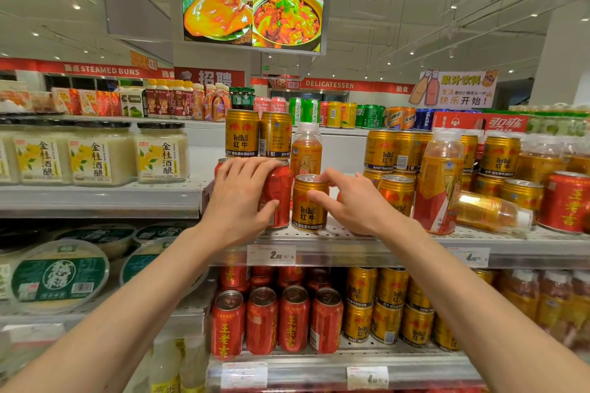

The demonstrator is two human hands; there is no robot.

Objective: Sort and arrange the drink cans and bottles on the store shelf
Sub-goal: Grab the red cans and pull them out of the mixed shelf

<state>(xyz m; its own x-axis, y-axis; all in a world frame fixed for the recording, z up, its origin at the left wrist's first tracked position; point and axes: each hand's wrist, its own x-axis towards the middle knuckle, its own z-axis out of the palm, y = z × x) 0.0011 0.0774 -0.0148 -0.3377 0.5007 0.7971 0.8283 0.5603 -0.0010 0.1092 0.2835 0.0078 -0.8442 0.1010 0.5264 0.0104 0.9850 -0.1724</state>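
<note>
On the upper shelf (319,249) a red can (281,191) stands at the left front, and my left hand (242,195) wraps around it. Two gold Red Bull cans (258,132) are stacked on top of the red cans. Just right of the red can stands a single gold Red Bull can (309,210); my right hand (351,201) grips its right side with thumb and fingers. An orange drink bottle (306,150) stands upright behind that can. A larger orange bottle (439,182) stands to the right, and another bottle (491,212) lies on its side.
More gold cans (396,150) and a red can (566,201) crowd the right of the shelf. The lower shelf holds rows of red cans (277,322) and gold cans (392,309). Jars of rice wine (95,156) fill the left unit.
</note>
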